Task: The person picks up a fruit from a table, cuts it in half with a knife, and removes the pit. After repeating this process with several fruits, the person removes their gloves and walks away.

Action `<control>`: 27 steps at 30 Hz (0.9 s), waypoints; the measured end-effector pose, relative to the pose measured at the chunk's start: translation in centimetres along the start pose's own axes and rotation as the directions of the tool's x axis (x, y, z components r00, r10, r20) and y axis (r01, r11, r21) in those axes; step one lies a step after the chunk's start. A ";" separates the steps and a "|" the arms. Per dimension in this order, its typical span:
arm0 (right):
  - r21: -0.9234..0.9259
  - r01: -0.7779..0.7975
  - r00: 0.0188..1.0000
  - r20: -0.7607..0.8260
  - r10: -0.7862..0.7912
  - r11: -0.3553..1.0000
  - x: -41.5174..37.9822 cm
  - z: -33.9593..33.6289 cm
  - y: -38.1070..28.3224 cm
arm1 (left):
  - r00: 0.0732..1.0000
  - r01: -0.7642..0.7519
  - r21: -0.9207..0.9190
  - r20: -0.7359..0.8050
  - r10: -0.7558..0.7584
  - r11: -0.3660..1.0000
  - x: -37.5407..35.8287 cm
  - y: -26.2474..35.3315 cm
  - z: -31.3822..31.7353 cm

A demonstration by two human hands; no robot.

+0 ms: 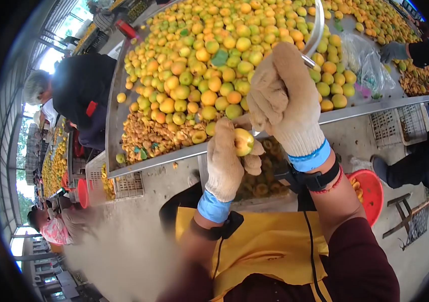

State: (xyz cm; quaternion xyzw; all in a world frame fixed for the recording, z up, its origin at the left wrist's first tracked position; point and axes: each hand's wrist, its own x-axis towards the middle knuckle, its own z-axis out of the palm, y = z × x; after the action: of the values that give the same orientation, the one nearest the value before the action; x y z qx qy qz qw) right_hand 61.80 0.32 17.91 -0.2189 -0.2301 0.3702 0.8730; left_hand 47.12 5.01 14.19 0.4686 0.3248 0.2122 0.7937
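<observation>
My left hand (pixel 228 163), in a beige work glove, is closed around an apricot (pixel 243 142), whose greenish-yellow side faces me. My right hand (pixel 285 95), gloved alike, is shut on a curved metal tool (pixel 318 30). The tool's bent shiny part rises above the fist, and a small metal bit shows below it, close to the apricot. Both hands are over the near rim of a metal table (pixel 164 160) heaped with yellow-orange apricots (pixel 209 75). Brown pits and scraps (pixel 149 133) lie along its near left side.
Below the rim, a crate holds apricot halves (pixel 261 189). A red basin (pixel 368 194) stands right, by a small stool (pixel 408 216). White crates (pixel 129 185) flank the table. A clear plastic bag (pixel 368 63) lies on it. Co-workers are left; another person's gloved hand (pixel 394 51) is right.
</observation>
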 end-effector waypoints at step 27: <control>-0.368 0.035 0.999 0.026 -0.028 0.929 -1.1 0.0 3.1 | 0.962 -0.264 0.220 -0.005 0.272 0.939 -0.7 -0.8 -1.0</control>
State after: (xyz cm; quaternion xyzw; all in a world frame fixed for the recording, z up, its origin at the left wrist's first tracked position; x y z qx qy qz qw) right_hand 59.40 1.48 15.97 -0.3713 -0.3077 0.3087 0.8199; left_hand 45.88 4.80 13.38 0.5887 0.2931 0.2897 0.6954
